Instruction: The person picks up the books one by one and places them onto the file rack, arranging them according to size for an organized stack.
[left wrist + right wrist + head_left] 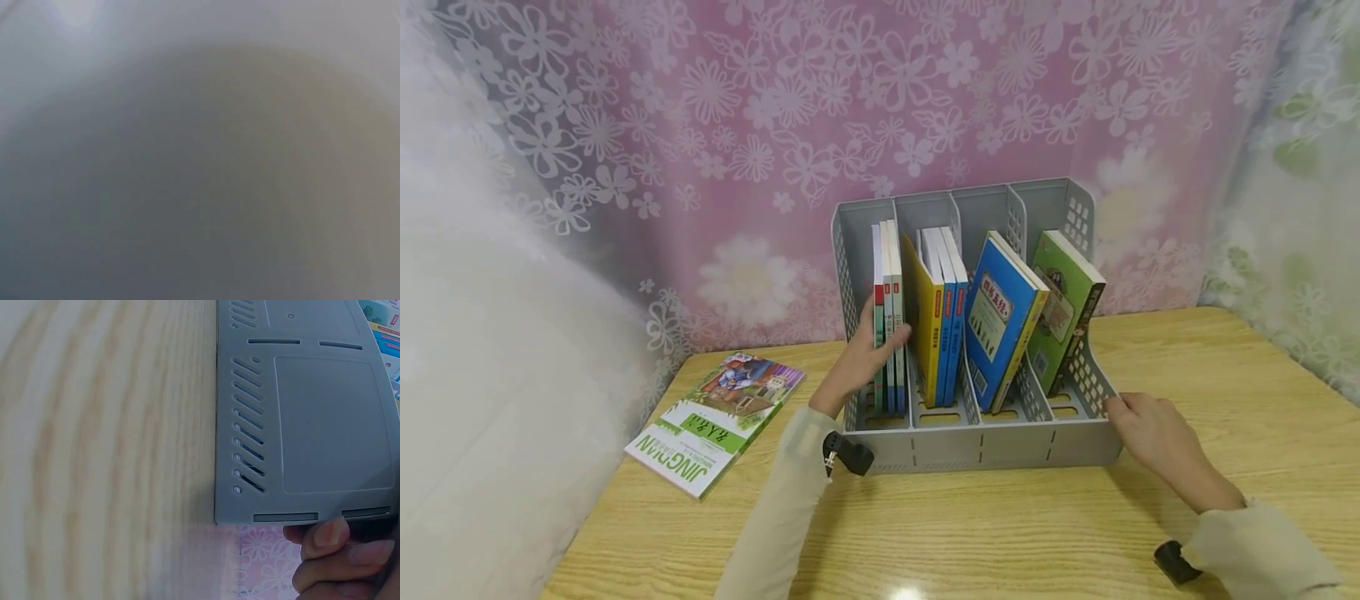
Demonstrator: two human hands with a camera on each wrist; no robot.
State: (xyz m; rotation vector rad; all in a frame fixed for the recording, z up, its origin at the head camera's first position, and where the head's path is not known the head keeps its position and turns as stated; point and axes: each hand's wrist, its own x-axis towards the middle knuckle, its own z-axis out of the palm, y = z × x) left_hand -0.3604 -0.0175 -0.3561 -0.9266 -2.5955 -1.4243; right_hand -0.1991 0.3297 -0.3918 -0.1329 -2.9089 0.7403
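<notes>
A grey four-compartment book rack (947,450) stands on the table with books upright in it. My left hand (861,358) grips the thin books (890,258) in the leftmost compartment, thumb on their right side and fingers along the left, partly hidden. At the rack's front right corner, my right hand (1161,437) holds the edge; its curled fingers (330,534) show at that corner in the right wrist view. A yellow book (933,333) and blue-spined books fill the second compartment. Leaning in the other two are a blue book (1000,321) and a green book (1063,308).
A white and green book (715,421) lies flat on the wooden table (985,533), left of the rack. Behind the rack hangs a pink flowered curtain (850,108). The left wrist view is only a blur.
</notes>
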